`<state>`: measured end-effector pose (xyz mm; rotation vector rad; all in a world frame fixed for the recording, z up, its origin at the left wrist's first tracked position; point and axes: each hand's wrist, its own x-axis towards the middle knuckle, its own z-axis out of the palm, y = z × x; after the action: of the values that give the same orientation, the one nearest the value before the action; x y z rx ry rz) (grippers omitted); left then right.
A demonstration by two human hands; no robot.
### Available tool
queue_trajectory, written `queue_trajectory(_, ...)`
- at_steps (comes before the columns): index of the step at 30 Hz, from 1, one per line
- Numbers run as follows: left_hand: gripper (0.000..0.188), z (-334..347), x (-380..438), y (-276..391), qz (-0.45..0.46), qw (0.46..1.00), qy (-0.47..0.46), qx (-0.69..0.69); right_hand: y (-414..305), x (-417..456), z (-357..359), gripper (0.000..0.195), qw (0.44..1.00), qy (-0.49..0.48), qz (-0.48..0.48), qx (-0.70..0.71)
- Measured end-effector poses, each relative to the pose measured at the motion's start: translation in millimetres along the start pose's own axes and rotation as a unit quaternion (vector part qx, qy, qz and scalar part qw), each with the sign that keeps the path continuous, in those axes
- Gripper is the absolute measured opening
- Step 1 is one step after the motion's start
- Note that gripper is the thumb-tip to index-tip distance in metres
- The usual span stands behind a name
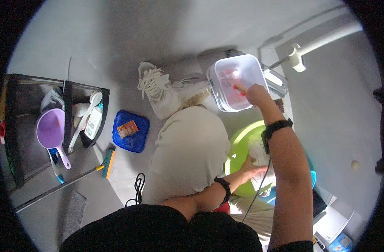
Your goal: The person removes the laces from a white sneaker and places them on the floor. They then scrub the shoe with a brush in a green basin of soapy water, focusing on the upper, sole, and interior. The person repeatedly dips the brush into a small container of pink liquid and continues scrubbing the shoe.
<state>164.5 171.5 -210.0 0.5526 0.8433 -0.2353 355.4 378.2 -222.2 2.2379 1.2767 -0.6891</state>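
Note:
My right hand (258, 95) reaches into a clear plastic tub (220, 105) and is closed on a small brush (240, 88) with a tan handle. Something pinkish-red shows at the bottom of the tub; I cannot tell whether it is liquid. Lower down, my left hand (250, 169) grips a white shoe (258, 154) inside a lime-green basin (233, 148). Part of that shoe is hidden behind my right forearm. Past my bent knee lies a white lace-up sneaker (160, 91), with another pale shoe (195, 94) beside it, its tan sole partly showing.
A blue lid (131, 146) with a printed packet (127, 129) on it lies on the floor. To the left, a black-framed rack (66, 116) holds a purple dipper (50, 129), a long-handled brush (85, 123) and a white bottle (94, 123). A floor squeegee (108, 162) lies near it.

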Motion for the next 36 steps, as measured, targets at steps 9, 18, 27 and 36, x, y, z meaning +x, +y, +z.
queue_trajectory(9, 0.101, -3.0, 3.1, 5.3, 0.003, 0.999, 0.022, 0.035, -49.7, 18.8, 6.4, 0.028, 0.985, -0.023, -0.161, -0.054)
queue_trajectory(18, 0.109, -3.8, 2.9, 10.7, -0.012, 0.999, -0.034, 0.024, -39.2, 0.9, -22.6, 0.016, 0.931, -0.232, 0.014, 0.283)
queue_trajectory(27, 0.108, 0.4, 12.0, -6.0, 0.057, 0.996, -0.007, 0.074, 32.9, -35.2, -33.7, 0.020, 0.712, -0.238, 0.055, 0.659)
queue_trajectory(36, 0.094, -3.4, 12.4, -3.1, 0.083, 0.995, 0.008, 0.054, 101.5, -138.0, -24.7, 0.036, 0.346, -0.260, -0.025, 0.901)
